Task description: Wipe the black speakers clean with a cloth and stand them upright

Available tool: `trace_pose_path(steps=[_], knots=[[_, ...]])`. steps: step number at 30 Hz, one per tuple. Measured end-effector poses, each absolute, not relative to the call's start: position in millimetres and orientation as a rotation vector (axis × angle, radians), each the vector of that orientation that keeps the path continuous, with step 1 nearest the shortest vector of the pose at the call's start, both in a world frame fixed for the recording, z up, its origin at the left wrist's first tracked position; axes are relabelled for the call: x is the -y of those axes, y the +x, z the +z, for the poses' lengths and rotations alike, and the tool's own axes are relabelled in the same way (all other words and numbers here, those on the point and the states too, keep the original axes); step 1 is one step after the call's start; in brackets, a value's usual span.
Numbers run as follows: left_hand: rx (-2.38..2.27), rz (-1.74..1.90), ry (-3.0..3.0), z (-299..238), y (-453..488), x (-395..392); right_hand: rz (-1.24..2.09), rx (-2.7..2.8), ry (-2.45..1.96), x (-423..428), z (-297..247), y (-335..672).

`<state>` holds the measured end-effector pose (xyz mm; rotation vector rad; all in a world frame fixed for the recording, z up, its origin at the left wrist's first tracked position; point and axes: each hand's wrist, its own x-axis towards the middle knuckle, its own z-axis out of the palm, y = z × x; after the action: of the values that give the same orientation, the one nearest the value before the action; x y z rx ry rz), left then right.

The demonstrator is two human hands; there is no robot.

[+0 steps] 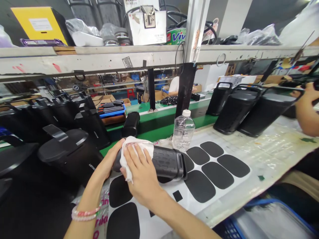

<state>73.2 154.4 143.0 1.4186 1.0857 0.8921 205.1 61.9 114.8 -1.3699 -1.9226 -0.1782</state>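
Note:
A black speaker housing (pixel 166 162) lies on its side on a white sheet (pixel 189 202) of black oval pads. My right hand (pixel 141 172) presses a white cloth (pixel 136 149) against the housing's left end, fingers laid flat over the cloth. My left hand (pixel 109 161) cups that same left end from behind, fingers wrapped round it. A bead bracelet sits on my left wrist.
A clear plastic bottle (pixel 183 131) stands just behind the housing. Rows of black speakers stand at left (pixel 72 146) and right (pixel 239 108) along a green conveyor (pixel 159 122). Another person's hand (pixel 307 109) is at the far right. A blue crate (pixel 269 219) sits below right.

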Motion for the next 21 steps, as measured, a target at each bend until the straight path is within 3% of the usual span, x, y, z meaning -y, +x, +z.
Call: trace_pose_path(steps=[6,12,16,21], knots=[[-1.108,0.831,1.261,133,68,-168,-0.191,1.546,-1.76,-45,76,287],[-1.096,0.848,1.17,131,71,-173,-0.107,1.691,-1.52,39,35,304],[-1.024,0.89,1.213,125,68,-175,0.372,0.944,-1.66,63,54,318],[-0.962,0.89,1.221,113,61,-183,0.239,0.317,-1.621,50,80,359]])
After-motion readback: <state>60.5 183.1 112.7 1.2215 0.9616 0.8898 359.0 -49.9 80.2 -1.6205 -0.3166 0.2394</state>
